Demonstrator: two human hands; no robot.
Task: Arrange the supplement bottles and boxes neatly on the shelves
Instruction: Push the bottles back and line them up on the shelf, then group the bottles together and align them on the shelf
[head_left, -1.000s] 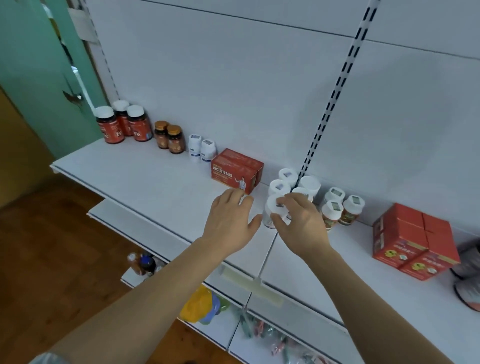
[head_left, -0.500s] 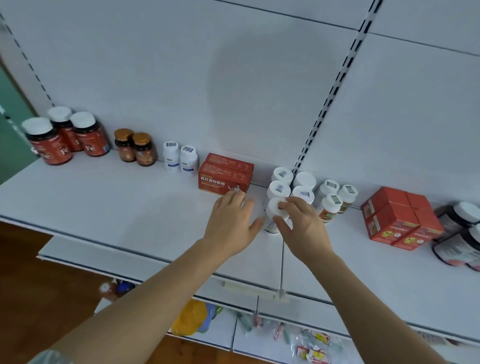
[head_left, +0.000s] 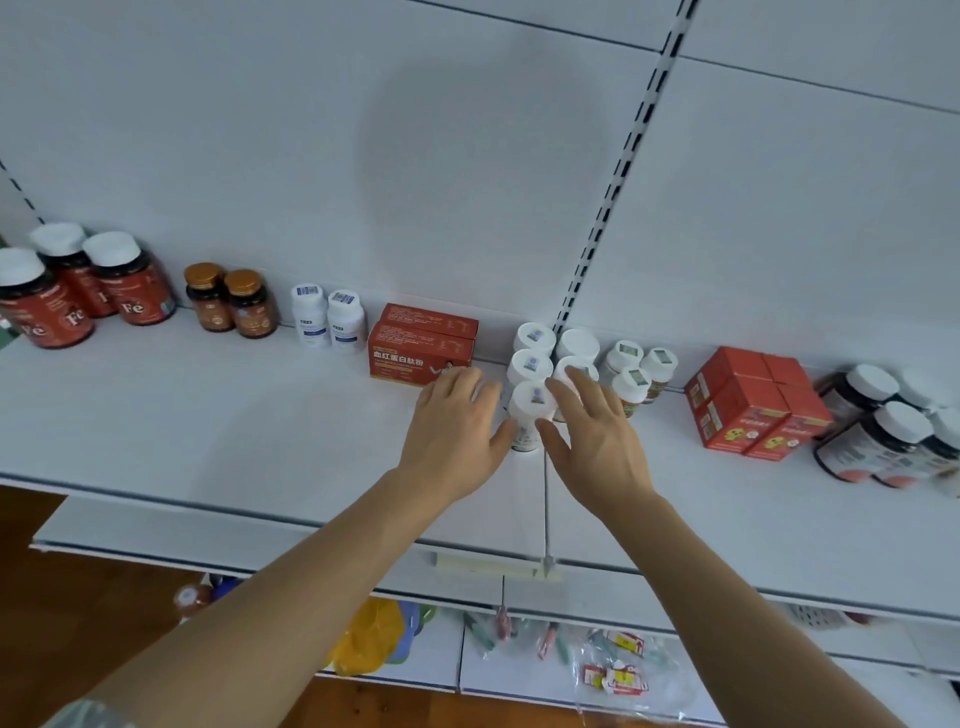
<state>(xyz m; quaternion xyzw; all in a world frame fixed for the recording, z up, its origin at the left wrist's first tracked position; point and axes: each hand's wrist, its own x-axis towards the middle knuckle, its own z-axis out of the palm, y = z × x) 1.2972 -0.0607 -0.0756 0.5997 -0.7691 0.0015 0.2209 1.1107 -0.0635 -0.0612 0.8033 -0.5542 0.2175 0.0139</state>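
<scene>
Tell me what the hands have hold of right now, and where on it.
Nothing is gripped. The left hand and right hand are open, their thumbs flanking the front white-capped bottle at its sides.

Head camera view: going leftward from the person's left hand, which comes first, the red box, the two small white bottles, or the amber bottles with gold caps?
From the left hand:
1. Red box, just beyond the fingertips.
2. Small white bottles, further left by the back wall.
3. Amber bottles, furthest left of the three.
</scene>
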